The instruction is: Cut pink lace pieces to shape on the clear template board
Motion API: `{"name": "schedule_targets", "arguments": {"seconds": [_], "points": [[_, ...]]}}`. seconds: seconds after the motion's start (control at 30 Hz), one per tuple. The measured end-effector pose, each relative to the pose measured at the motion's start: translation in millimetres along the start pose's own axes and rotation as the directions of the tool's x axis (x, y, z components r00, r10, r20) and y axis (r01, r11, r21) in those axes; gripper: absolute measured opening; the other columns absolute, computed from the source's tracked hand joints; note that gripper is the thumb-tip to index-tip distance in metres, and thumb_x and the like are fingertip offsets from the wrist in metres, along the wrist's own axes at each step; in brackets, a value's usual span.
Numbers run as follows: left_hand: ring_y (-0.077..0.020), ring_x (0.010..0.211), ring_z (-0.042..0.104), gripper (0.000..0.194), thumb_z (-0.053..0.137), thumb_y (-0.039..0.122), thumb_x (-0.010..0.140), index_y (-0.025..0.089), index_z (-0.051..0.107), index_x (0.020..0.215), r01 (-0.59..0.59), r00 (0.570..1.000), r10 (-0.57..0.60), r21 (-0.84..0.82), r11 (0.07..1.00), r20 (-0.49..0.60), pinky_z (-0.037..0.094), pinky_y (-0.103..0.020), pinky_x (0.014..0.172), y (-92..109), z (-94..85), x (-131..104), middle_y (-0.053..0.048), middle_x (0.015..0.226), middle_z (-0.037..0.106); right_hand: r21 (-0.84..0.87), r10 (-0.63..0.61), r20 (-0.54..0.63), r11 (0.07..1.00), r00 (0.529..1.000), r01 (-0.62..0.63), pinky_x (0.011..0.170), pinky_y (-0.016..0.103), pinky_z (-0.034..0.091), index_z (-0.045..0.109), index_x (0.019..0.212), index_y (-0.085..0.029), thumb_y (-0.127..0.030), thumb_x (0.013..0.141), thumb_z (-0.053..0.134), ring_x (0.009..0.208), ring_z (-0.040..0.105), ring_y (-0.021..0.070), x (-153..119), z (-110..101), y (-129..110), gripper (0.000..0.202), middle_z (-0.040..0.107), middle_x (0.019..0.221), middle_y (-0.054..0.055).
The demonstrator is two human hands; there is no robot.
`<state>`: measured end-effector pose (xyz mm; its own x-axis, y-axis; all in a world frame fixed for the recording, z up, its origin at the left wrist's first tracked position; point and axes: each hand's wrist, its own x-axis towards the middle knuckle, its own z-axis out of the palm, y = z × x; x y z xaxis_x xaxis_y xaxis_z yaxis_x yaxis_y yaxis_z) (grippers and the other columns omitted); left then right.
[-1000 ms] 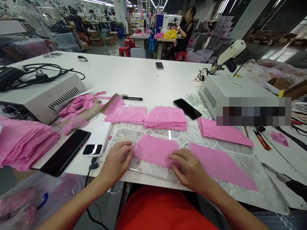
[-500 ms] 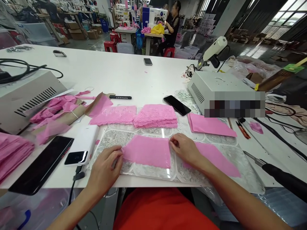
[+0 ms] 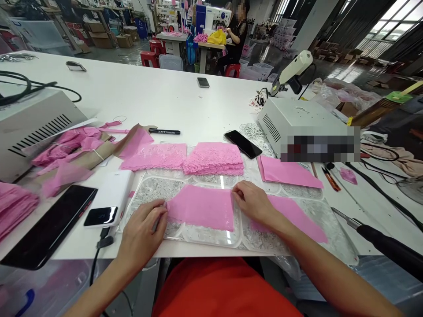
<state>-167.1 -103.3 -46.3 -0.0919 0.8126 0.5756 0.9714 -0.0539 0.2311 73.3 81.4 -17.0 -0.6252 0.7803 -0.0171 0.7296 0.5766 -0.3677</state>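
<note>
I'm seemingly positioning pink panel [image 3: 201,207], flat on clear plastic [image 3: 153,187], at six o'clock from lace stack [image 3: 213,158]. My left hand [image 3: 143,229] is pinching nine-o'clock tip; right hand [image 3: 253,200] is pressing fingertips together at two-o'clock corner, cloth between unclear. Next move likely calling for light, even tension.

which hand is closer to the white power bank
Left. The left hand is just right of the white power bank, its fingers at the left edge of the pink panel; the right hand is farther off, by the panel's right edge.
</note>
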Motion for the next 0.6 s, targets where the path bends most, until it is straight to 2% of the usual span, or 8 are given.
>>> {"name": "schedule_targets", "arguments": {"seconds": [0.27,0.4,0.5,0.6], "points": [[-0.0244,0.094,0.063,0.005,0.054,0.015,0.09,0.016,0.059,0.088,-0.009,1.0,0.009,0.066,0.998,0.002,0.052,-0.039,0.08,-3.4,-1.1,-4.8,-0.01,0.102,0.065,-0.017,-0.041,-0.061,0.999,0.997,0.04,0.061,0.027,0.037,0.054,0.072,-0.019,-0.012,0.082,0.048,0.074,0.054,0.0158,13.9,9.2,0.3,0.014,0.063,0.078,0.003],[-0.0248,0.094,0.063,0.004,0.055,0.014,0.089,0.016,0.059,0.089,-0.021,1.0,0.021,0.071,0.997,0.007,0.052,-0.039,0.079,-2.8,-2.6,-5.6,-0.01,0.102,0.065,-0.02,-0.072,-0.104,0.997,0.992,0.07,0.06,0.027,0.038,0.056,0.074,-0.019,-0.012,0.082,0.05,0.073,0.054,0.016,10.6,10.5,1.4,0.012,0.062,0.077,0.004],[-0.0241,0.093,0.064,0.006,0.058,0.015,0.088,0.015,0.058,0.094,-0.005,1.0,0.006,0.057,0.998,-0.023,0.053,-0.039,0.081,-2.1,-4.9,-5.2,-0.011,0.102,0.065,0.002,-0.204,-0.195,0.978,0.959,0.209,0.061,0.027,0.042,0.057,0.077,-0.019,-0.011,0.083,0.052,0.073,0.055,0.016,-5.1,6.8,1.4,0.011,0.062,0.077,0.004],[-0.0246,0.101,0.063,0.021,0.057,0.013,0.088,0.016,0.058,0.109,-0.044,0.999,0.044,0.03,0.999,-0.015,0.052,-0.04,0.087,1.0,-5.7,-3.4,-0.012,0.11,0.065,0.073,-0.392,-0.23,0.906,0.891,0.418,0.062,0.027,0.046,0.06,0.082,-0.019,-0.011,0.085,0.052,0.072,0.056,0.0144,-28.5,4.2,0.6,0.012,0.062,0.076,0.003]]}}
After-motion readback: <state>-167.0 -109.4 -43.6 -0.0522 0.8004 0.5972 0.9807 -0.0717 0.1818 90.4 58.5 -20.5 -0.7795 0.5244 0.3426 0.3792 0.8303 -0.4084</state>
